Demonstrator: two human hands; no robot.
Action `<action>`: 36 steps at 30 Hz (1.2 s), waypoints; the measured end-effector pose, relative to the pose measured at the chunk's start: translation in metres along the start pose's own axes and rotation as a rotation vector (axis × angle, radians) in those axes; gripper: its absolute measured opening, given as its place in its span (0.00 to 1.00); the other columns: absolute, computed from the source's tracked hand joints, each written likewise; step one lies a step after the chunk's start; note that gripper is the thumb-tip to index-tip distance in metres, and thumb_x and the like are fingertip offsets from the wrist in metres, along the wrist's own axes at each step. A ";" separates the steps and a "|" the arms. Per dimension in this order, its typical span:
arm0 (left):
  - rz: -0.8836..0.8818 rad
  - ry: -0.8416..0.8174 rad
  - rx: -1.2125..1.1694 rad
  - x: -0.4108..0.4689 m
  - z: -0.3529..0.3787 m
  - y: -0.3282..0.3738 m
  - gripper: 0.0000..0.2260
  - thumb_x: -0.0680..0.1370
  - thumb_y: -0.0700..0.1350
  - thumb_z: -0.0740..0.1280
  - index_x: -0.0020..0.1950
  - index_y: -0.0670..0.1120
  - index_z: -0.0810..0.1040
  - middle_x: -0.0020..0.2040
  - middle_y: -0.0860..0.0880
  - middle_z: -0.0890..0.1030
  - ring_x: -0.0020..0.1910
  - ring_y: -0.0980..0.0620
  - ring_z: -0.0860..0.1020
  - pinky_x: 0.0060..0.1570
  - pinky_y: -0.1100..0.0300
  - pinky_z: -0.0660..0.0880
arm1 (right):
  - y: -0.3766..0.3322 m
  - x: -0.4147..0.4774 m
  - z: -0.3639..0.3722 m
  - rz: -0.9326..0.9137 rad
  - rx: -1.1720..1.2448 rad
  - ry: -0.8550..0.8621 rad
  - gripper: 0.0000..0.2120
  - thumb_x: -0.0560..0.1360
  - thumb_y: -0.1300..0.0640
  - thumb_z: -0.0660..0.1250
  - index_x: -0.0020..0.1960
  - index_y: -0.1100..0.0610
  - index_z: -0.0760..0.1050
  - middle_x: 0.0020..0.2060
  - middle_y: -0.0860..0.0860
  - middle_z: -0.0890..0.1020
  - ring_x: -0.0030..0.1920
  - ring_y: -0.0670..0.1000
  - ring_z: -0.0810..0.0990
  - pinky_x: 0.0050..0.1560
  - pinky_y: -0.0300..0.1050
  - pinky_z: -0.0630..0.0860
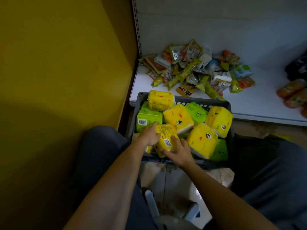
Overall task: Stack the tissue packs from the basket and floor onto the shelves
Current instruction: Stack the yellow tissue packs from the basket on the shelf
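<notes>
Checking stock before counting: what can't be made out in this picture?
Head view:
What lies deeper in the basket: buried under the top tissue packs.
Fingers of the left hand: behind the yellow pack.
Dark item on the shelf: cut off by right edge.
Snack wrappers print: blurred, too small.

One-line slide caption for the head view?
Left hand and right hand grip a yellow tissue pack in a dark basket of yellow and green packs.
</notes>
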State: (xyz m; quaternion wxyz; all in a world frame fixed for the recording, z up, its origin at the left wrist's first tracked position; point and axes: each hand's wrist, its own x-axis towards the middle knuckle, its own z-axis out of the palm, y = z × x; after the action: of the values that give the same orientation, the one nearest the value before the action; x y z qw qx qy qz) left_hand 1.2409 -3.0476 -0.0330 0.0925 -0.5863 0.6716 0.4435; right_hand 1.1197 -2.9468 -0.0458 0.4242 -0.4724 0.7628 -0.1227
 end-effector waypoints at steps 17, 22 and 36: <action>-0.087 0.143 -0.462 -0.025 -0.046 0.013 0.31 0.78 0.50 0.63 0.77 0.49 0.51 0.74 0.44 0.61 0.70 0.42 0.65 0.66 0.50 0.67 | -0.041 -0.013 -0.048 -0.173 0.160 0.101 0.37 0.72 0.55 0.70 0.75 0.54 0.55 0.72 0.57 0.57 0.72 0.56 0.57 0.70 0.47 0.58; 0.014 0.251 -0.636 -0.054 -0.089 0.034 0.28 0.78 0.45 0.63 0.76 0.48 0.55 0.71 0.46 0.66 0.64 0.45 0.71 0.54 0.55 0.70 | -0.086 -0.023 -0.081 -0.123 0.430 0.231 0.38 0.73 0.46 0.68 0.75 0.55 0.53 0.73 0.56 0.53 0.73 0.56 0.56 0.70 0.51 0.61; 0.441 0.559 -0.609 -0.161 -0.196 0.118 0.18 0.80 0.34 0.57 0.70 0.42 0.68 0.63 0.46 0.73 0.59 0.52 0.71 0.46 0.69 0.69 | -0.215 -0.072 -0.196 -0.485 0.612 0.458 0.34 0.75 0.58 0.65 0.75 0.55 0.53 0.69 0.59 0.65 0.67 0.57 0.69 0.66 0.56 0.68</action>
State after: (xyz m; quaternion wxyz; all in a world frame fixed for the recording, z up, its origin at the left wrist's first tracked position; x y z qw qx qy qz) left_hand 1.2631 -3.0813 0.2441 -0.3645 -0.5270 0.6187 0.4546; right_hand 1.1162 -3.0417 0.2384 0.3236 -0.4509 0.6330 -0.5397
